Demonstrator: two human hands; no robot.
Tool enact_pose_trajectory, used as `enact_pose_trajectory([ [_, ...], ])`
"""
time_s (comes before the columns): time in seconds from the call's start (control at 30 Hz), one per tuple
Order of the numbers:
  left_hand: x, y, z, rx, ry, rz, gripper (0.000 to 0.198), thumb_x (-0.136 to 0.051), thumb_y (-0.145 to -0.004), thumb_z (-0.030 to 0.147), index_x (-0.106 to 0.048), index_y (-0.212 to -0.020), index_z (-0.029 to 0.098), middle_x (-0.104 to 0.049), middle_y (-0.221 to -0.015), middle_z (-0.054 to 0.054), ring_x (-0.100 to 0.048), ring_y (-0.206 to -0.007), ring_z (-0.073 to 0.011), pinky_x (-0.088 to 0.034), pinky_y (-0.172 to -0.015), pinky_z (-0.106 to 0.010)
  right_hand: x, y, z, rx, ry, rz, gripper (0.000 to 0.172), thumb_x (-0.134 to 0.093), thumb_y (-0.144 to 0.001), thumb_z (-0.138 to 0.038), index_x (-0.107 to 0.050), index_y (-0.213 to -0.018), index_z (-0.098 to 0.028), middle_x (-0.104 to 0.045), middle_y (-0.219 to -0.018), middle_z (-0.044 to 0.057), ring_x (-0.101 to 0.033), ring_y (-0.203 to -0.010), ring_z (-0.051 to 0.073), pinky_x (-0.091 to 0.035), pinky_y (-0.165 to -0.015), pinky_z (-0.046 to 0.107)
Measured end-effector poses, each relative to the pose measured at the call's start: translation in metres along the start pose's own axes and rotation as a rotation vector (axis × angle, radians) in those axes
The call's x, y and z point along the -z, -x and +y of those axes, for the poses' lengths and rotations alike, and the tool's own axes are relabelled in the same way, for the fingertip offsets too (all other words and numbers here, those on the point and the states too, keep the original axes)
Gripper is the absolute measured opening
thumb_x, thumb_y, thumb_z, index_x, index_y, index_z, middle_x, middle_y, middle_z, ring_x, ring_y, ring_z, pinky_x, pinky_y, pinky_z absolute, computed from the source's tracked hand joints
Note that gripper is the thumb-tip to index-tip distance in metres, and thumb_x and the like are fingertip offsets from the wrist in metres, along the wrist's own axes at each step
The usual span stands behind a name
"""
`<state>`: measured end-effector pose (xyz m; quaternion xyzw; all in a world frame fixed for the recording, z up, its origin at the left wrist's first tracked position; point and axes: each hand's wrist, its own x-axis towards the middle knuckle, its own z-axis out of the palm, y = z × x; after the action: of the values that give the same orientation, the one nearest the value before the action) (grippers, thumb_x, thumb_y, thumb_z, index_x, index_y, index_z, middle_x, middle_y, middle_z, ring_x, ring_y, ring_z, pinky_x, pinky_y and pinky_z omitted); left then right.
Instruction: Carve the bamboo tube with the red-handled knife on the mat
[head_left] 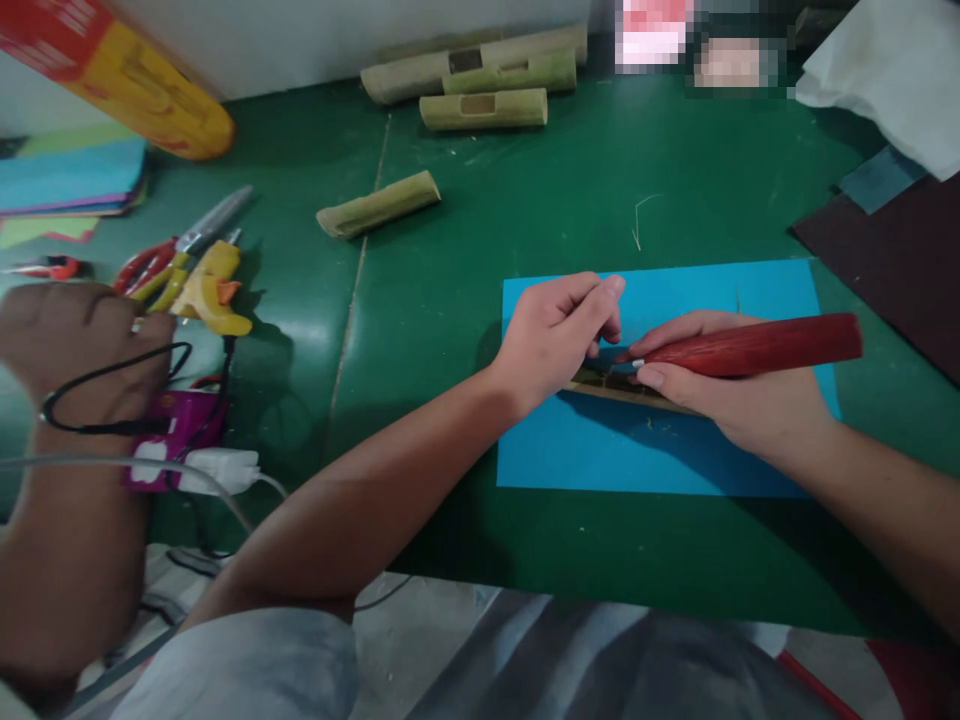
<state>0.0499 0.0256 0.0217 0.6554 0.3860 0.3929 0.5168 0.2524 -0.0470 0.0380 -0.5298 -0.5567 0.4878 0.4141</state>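
Note:
My right hand (720,395) is closed around a red-handled tool (757,345), with the handle pointing right and the tip pointing left. My left hand (559,335) has its fingers pressed together at the tool's tip. It holds down a short bamboo piece (611,385) that lies under both hands. The piece rests on a blue paper sheet (600,450) on the green table (450,300). Most of the bamboo piece is hidden by my hands.
Several cut bamboo tubes (484,108) lie at the back, and one more bamboo tube (379,205) lies nearer. A yellow glue gun (210,290), scissors (199,235) and coloured paper (71,180) are at the left. Another person's forearm (67,420) holds a black cable there. Dark sheets (892,260) are at the right.

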Motion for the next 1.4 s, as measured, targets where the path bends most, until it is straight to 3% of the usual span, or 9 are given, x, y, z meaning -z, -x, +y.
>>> enact_pose_trajectory([
  [0.17, 0.001, 0.0, -0.002, 0.008, -0.006, 0.001, 0.073, -0.068, -0.109, 0.082, -0.069, -0.07, 0.021, -0.074, -0.071, -0.001, -0.06, -0.055, -0.0087, -0.052, -0.058, -0.027, -0.004, 0.003, 0.0, 0.066, 0.095, 0.073, 0.004, -0.092, -0.087, -0.037, -0.088, -0.087, -0.036, -0.086, -0.088, -0.002, -0.08, -0.073, 0.022, -0.066, -0.063, 0.036],
  [0.47, 0.0, 0.002, -0.001, 0.007, -0.012, 0.03, 0.073, -0.07, -0.109, 0.083, -0.069, -0.068, 0.022, -0.071, -0.067, -0.001, -0.059, -0.054, -0.009, -0.051, -0.057, -0.027, -0.003, 0.009, 0.005, 0.077, 0.055, 0.184, 0.011, -0.091, -0.085, -0.035, -0.082, -0.079, -0.034, -0.085, -0.083, 0.0, -0.076, -0.069, 0.021, -0.062, -0.061, 0.036],
  [0.8, 0.001, 0.002, -0.001, 0.007, 0.008, 0.012, 0.073, -0.07, -0.11, 0.081, -0.069, -0.068, 0.02, -0.072, -0.068, -0.001, -0.06, -0.054, -0.008, -0.05, -0.056, -0.025, -0.004, 0.014, 0.002, 0.141, -0.006, 0.207, 0.017, -0.089, -0.086, -0.026, -0.08, -0.077, -0.037, -0.084, -0.081, -0.002, -0.075, -0.068, 0.022, -0.06, -0.061, 0.039],
  [1.4, 0.001, 0.0, 0.001, -0.005, 0.012, -0.004, 0.073, -0.07, -0.109, 0.081, -0.068, -0.068, 0.021, -0.074, -0.069, -0.001, -0.059, -0.054, -0.0082, -0.05, -0.057, -0.025, 0.0, 0.015, 0.012, 0.19, 0.013, 0.217, 0.013, -0.089, -0.091, -0.026, -0.084, -0.083, -0.035, -0.086, -0.085, -0.001, -0.075, -0.068, 0.023, -0.062, -0.063, 0.04],
])
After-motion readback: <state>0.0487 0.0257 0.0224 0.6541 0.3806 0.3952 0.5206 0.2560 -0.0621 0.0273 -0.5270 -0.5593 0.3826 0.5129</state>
